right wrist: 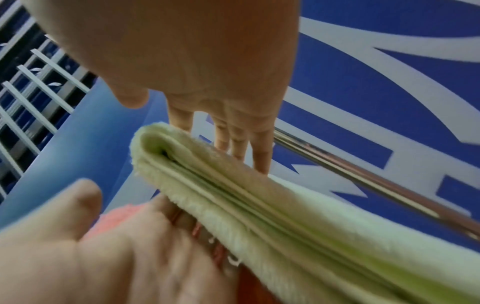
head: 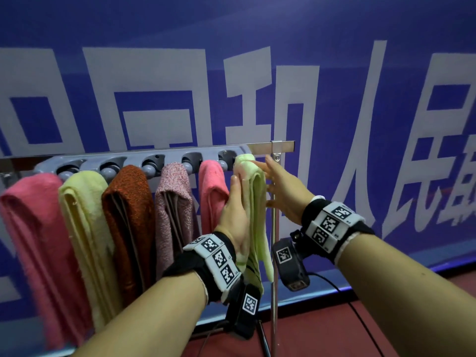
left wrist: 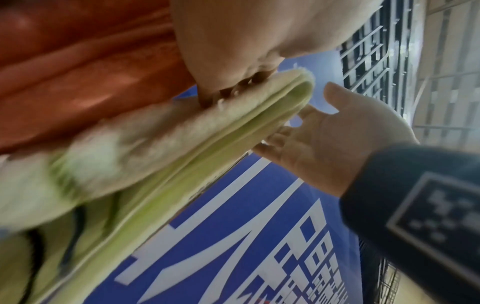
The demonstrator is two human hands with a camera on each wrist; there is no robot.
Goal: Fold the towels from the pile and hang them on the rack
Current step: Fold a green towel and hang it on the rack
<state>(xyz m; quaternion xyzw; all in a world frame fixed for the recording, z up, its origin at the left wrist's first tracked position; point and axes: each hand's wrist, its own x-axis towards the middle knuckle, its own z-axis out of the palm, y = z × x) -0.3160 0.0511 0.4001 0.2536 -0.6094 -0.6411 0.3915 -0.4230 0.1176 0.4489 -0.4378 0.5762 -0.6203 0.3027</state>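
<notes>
A folded light-green towel [head: 255,202] hangs at the right end of the grey peg rack [head: 144,157]. My left hand [head: 235,202] lies flat against the towel's left face with straight fingers. My right hand [head: 274,181] touches its right face, fingers straight and spread. In the left wrist view the left hand [left wrist: 233,51] presses on the green towel [left wrist: 182,148], with the right hand [left wrist: 324,133] opposite. In the right wrist view the right hand's fingers [right wrist: 259,152] reach behind the green towel [right wrist: 259,205], and the left hand [right wrist: 103,246] is on the near side.
Several other folded towels hang to the left: pink [head: 38,228], yellow [head: 87,228], rust orange [head: 128,215], speckled pink [head: 172,202], pink [head: 212,191]. A steel bar [head: 270,146] and upright pole [head: 275,266] stand at the rack's right end, against a blue banner wall [head: 334,34].
</notes>
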